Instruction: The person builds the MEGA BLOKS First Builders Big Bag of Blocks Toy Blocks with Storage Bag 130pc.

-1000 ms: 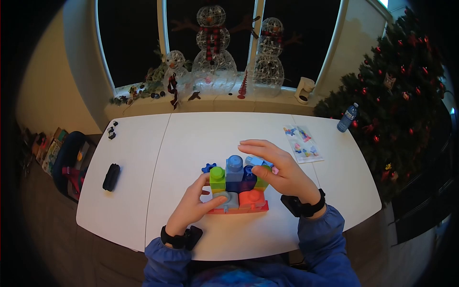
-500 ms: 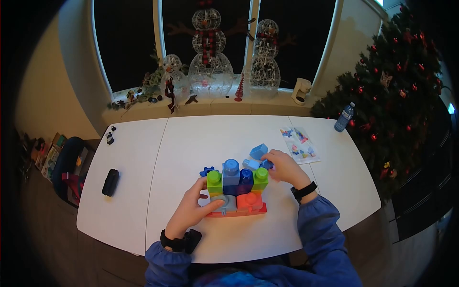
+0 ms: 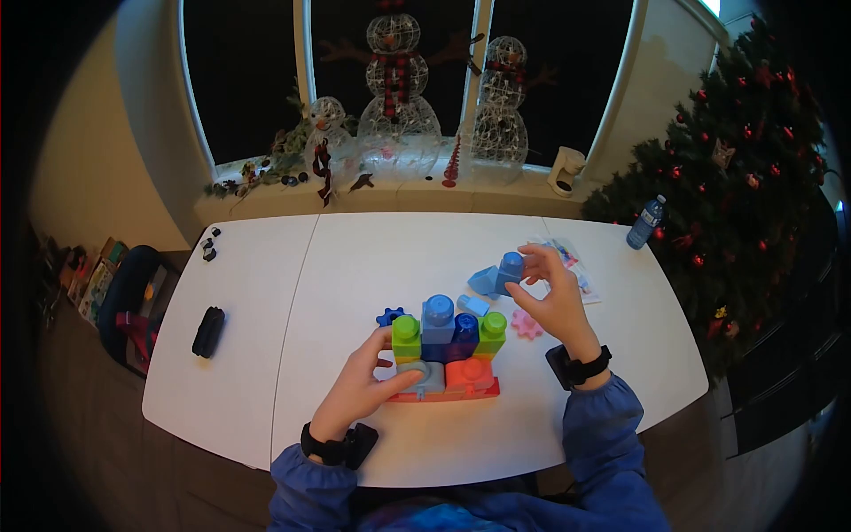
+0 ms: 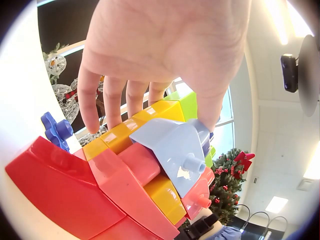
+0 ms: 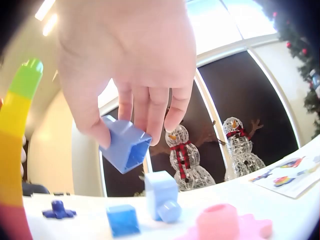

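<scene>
A toy structure of big building blocks stands on the table, with a red base [image 3: 443, 397], a grey-blue block [image 3: 429, 379] and an orange-red block [image 3: 469, 373] in front. Behind these rise a tall light-blue block [image 3: 438, 312], a dark-blue one [image 3: 465, 329] and two green ones [image 3: 406, 329]. My left hand [image 3: 355, 395] grips its left side, thumb on the grey-blue block and fingers behind. To the right, my right hand [image 3: 558, 304] pinches a blue building block [image 5: 125, 145] between thumb and fingers, above the table; its hollow underside shows in the right wrist view.
Beyond the structure lie a pale-blue block [image 3: 473, 305], another blue block [image 3: 482, 281], a pink gear [image 3: 526, 324] and a dark-blue gear [image 3: 389, 316]. A printed picture sheet [image 3: 585, 279], a water bottle [image 3: 646, 222] and a black case [image 3: 208, 332] are farther out.
My right hand has left the structure's right side, reached the loose blocks and now holds a blue block up from among them. My left hand keeps its grip on the structure.
</scene>
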